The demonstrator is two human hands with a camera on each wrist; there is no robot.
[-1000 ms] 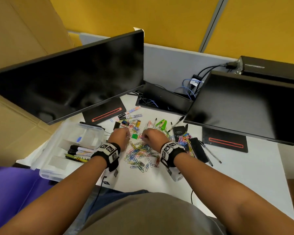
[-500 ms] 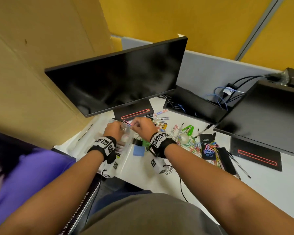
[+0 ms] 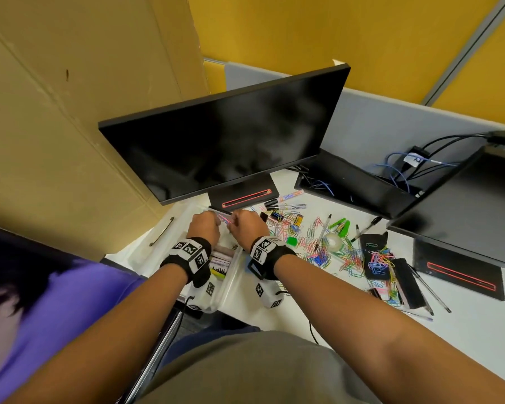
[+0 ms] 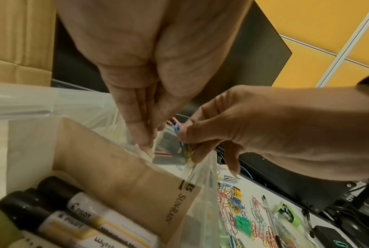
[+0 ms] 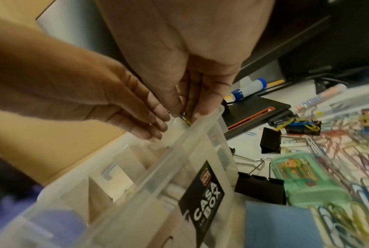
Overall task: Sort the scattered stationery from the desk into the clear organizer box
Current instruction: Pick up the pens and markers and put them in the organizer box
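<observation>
The clear organizer box [image 3: 231,282] stands at the desk's front left, with whiteboard markers [image 4: 83,213] lying in one compartment. Both hands hover over its far end, close together. My right hand [image 3: 245,225] pinches a few coloured paper clips [image 4: 179,129] just above the box rim [image 5: 179,139]. My left hand [image 3: 204,228] points its straight fingers [image 5: 156,124] down into the same corner, beside the clips [image 5: 185,118], and holds nothing I can make out. Many more paper clips [image 3: 318,249] lie scattered on the desk to the right.
A black monitor [image 3: 231,141] and its base [image 3: 242,193] stand right behind the hands, with a second monitor [image 3: 464,205] at the right. Black binder clips [image 5: 260,188], a green case [image 5: 302,174], a blue pad [image 5: 279,224], pens and a tape roll [image 3: 333,242] lie beside the box. Cardboard [image 3: 70,126] walls the left.
Both hands left the paper clip pile and moved left, over the far end of the organizer box, the right one carrying clips. The head view swung left with them.
</observation>
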